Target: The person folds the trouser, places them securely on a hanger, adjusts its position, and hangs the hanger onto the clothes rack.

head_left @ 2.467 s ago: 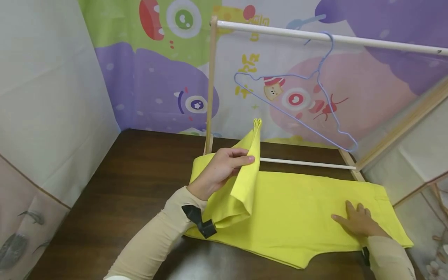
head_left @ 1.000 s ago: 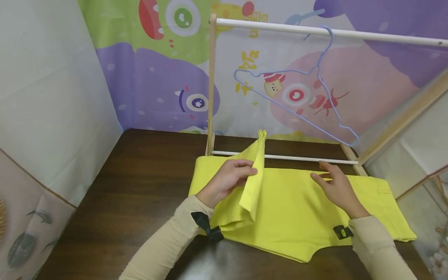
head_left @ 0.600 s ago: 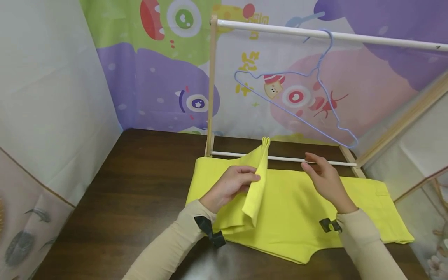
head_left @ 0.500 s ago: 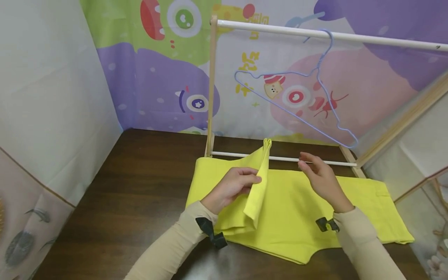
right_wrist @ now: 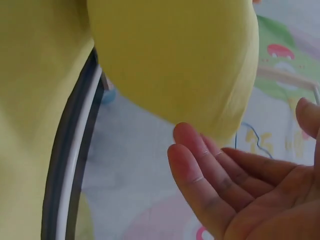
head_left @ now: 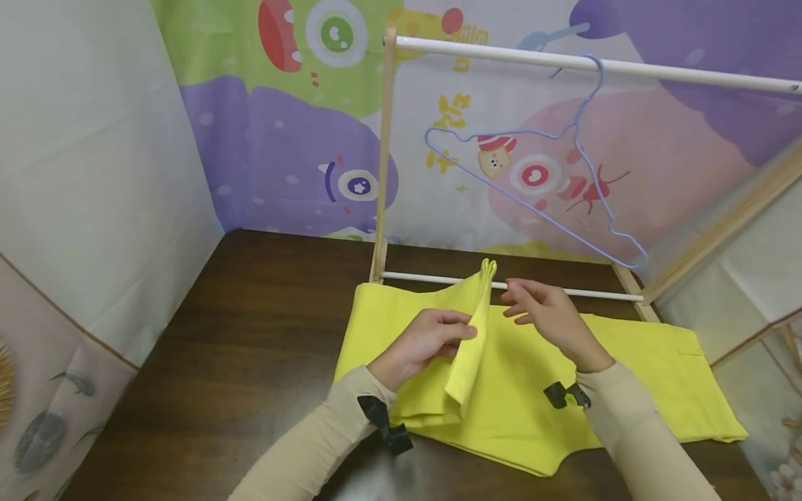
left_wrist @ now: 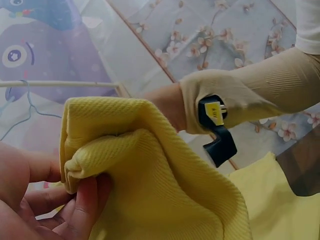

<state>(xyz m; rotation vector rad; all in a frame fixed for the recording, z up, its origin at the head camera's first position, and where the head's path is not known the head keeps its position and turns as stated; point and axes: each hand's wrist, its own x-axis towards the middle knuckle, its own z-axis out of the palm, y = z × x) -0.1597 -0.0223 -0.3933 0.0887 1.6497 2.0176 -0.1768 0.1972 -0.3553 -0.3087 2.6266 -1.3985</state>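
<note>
Yellow trousers (head_left: pixel 539 396) lie folded lengthwise on the brown table, with the leg end at the left folded back and raised. My left hand (head_left: pixel 429 341) pinches this layered leg end between thumb and fingers; in the left wrist view the ribbed yellow cloth (left_wrist: pixel 150 170) bends over beside the fingers. My right hand (head_left: pixel 554 313) hovers just right of the raised end, holding nothing. In the right wrist view, its slightly bent fingers (right_wrist: pixel 190 170) are right at the lower edge of the yellow cloth (right_wrist: pixel 175 60).
Behind the trousers stands a wooden rack with a white top rod (head_left: pixel 489 53) and a lower white rod (head_left: pixel 601 293). A blue wire hanger (head_left: pixel 583 111) hangs from the top rod. Printed cartoon cloth covers the back; pale panels (head_left: pixel 94 139) flank the dark table (head_left: pixel 238 334).
My right hand has lifted off the trousers' right part and moved left to the raised leg end. My left hand, still pinching that end, has come slightly lower and to the right.
</note>
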